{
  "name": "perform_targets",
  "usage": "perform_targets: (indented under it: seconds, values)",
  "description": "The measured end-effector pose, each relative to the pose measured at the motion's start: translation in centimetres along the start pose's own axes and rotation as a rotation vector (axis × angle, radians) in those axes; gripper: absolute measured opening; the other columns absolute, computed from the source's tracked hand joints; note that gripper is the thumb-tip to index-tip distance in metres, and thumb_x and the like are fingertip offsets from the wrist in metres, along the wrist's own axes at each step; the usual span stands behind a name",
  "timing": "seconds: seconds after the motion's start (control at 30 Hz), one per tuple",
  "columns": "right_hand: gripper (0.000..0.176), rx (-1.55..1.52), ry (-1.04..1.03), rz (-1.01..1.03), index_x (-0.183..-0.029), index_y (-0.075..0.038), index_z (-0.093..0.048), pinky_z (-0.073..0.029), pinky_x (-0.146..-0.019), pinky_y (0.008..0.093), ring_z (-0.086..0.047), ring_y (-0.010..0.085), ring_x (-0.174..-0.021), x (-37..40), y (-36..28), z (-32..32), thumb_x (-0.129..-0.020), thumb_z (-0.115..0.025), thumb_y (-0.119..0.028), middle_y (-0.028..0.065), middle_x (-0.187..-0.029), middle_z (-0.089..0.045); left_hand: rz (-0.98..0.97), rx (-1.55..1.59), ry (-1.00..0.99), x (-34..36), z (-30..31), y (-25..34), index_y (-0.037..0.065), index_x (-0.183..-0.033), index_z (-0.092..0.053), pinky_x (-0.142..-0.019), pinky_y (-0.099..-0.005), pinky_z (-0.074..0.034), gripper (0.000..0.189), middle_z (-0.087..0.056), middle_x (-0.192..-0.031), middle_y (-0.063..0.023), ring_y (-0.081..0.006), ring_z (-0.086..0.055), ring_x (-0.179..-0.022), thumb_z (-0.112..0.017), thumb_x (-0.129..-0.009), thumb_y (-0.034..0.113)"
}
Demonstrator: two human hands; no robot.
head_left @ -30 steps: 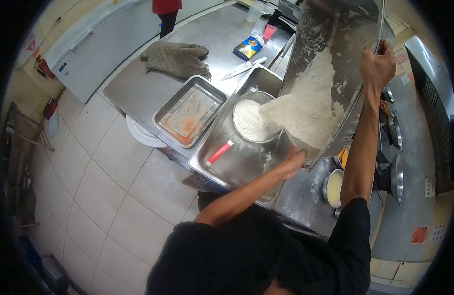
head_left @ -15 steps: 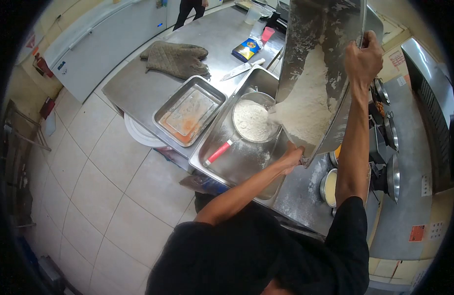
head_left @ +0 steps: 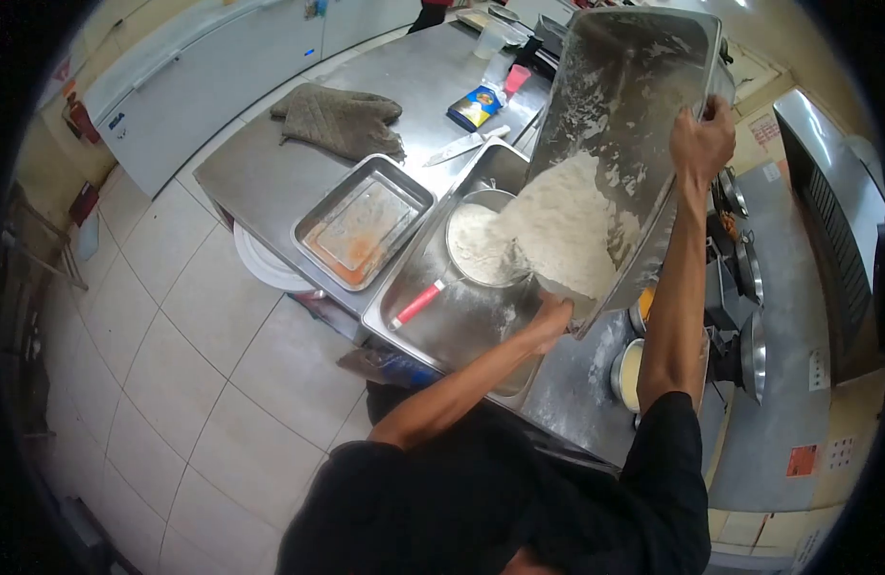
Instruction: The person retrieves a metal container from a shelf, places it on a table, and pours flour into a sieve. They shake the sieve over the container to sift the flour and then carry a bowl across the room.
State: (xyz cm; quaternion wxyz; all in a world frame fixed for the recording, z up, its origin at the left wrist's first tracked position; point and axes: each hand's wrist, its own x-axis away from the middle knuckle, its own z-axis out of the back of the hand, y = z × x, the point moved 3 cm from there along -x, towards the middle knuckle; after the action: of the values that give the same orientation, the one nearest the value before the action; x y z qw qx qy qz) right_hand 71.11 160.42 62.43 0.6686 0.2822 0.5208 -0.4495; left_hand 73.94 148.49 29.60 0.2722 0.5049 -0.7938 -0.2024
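Holding tray tilted above sieve, clamping top rim with right hand, fingers pressed together, left hand fingers curling under low corner. Likely risking flour sliding all at once, overflowing onto counter.

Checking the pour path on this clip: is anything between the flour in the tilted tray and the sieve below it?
Nothing visible. The flour slides off the tilted tray at its low corner, straight into the sieve in the deep pan. The left hand grips that corner beside the stream, the right hand the upper rim.
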Motion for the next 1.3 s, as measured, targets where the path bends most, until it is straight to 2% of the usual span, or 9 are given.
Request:
perform_targets:
  seconds: [0.2, 0.27, 0.37, 0.47, 0.57, 0.8, 0.97, 1.17, 1.3]
  values:
    - [0.015, -0.007, -0.081, -0.043, -0.078, 0.0, -0.052, -0.041, -0.057, 0.0339, -0.049, 0.0259, -0.057, 2.0, -0.8, 2.3, -0.069, -0.054, -0.012, 0.0143, -0.064, -0.052, 0.104, -0.122, -0.009, -0.9, 1.0, -3.9, 0.003, -0.137, 0.001, -0.088, -0.0407, -0.042, 0.063, -0.024, -0.133, -0.017, -0.0285, -0.036, -0.117, -0.039, -0.089, 0.016]
    - [0.017, -0.001, -0.081, -0.009, -0.078, 0.001, -0.053, -0.04, -0.057, 0.0319, -0.047, 0.0231, -0.058, 0.1, -1.3, 1.2, -0.068, -0.054, -0.013, 0.0141, -0.065, -0.051, 0.048, -0.088, -0.079, 0.8, -0.6, 0.4, 0.003, -0.137, 0.0, -0.086, -0.0406, -0.043, 0.064, -0.025, -0.132, -0.0176, -0.0284, -0.036, -0.115, -0.04, -0.089, 0.019]
    - [0.017, -0.022, -0.081, -0.078, -0.076, 0.001, -0.05, -0.038, -0.056, 0.0322, -0.044, 0.0227, -0.056, 2.4, -0.2, 3.1, -0.068, -0.055, -0.013, 0.0139, -0.062, -0.048, 0.159, -0.109, -0.096, -3.6, 2.4, -6.8, 0.003, -0.136, -0.003, -0.081, -0.0412, -0.046, 0.063, -0.028, -0.129, -0.0185, -0.0286, -0.04, -0.111, -0.042, -0.089, 0.02]
    - [0.019, -0.186, -0.018, -0.071, -0.077, 0.001, -0.052, -0.039, -0.056, 0.0329, -0.045, 0.0226, -0.057, 1.2, -1.2, 2.7, -0.067, -0.056, -0.015, 0.0133, -0.061, -0.047, -0.056, -0.129, 0.012, -4.5, -0.2, -3.0, -0.002, -0.131, -0.009, -0.077, -0.0421, -0.047, 0.056, -0.038, -0.119, -0.018, -0.0264, -0.047, -0.1, -0.042, -0.09, 0.017]
    - [0.019, 0.036, -0.023, -0.001, -0.079, 0.001, -0.055, -0.041, -0.057, 0.0296, -0.048, 0.0175, -0.058, 1.9, 1.8, 3.5, -0.067, -0.059, -0.012, 0.0086, -0.064, -0.052, 0.077, -0.05, -0.079, -2.6, -0.1, -2.7, -0.003, -0.131, -0.006, -0.077, -0.0405, -0.047, 0.057, -0.031, -0.125, -0.0192, -0.0259, -0.042, -0.109, -0.041, -0.089, 0.015]
    - [0.018, 0.024, 0.129, -0.066, -0.079, 0.002, -0.057, -0.043, -0.058, 0.0302, -0.052, 0.0176, -0.059, 0.3, 9.5, 5.9, -0.064, -0.059, -0.008, 0.0108, -0.067, -0.058, -0.129, -0.283, 0.135, -1.3, -0.6, -1.0, -0.008, -0.134, 0.006, -0.104, -0.0354, -0.022, 0.07, -0.014, -0.138, -0.023, -0.0303, -0.023, -0.127, -0.041, -0.086, 0.009]
    - [0.014, 0.039, 0.209, -0.419, -0.073, 0.003, -0.054, -0.041, -0.055, 0.0282, -0.048, 0.014, -0.057, 3.5, 17.9, 13.4, -0.064, -0.062, -0.004, 0.0052, -0.067, -0.055, -0.35, -0.518, 0.114, 0.5, -0.7, -0.5, -0.009, -0.134, 0.003, -0.107, -0.0335, -0.012, 0.072, -0.013, -0.138, -0.0249, -0.0314, -0.018, -0.129, -0.044, -0.082, 0.007]
    - [0.014, 0.02, 0.291, -0.807, -0.068, -0.001, -0.051, -0.038, -0.056, 0.0269, -0.045, 0.0122, -0.059, 12.6, 33.9, 24.4, -0.06, -0.062, -0.004, 0.0017, -0.066, -0.05, -0.486, -0.623, -0.112, 4.6, -4.7, 0.7, -0.008, -0.13, -0.01, -0.1, -0.0358, -0.03, 0.063, -0.035, -0.126, -0.0241, -0.0292, -0.038, -0.118, -0.05, -0.082, 0.005]
    - [0.015, 0.033, 0.266, -0.938, -0.068, -0.004, -0.049, -0.037, -0.06, 0.0271, -0.045, 0.0123, -0.064, 16.4, 37.2, 28.3, -0.059, -0.061, -0.007, 0.0016, -0.066, -0.048, -0.357, -0.329, -0.22, 6.1, -7.8, -2.1, -0.003, -0.128, -0.017, -0.081, -0.0291, -0.045, 0.062, -0.043, -0.119, -0.0189, -0.0224, -0.054, -0.1, -0.058, -0.084, 0.011]
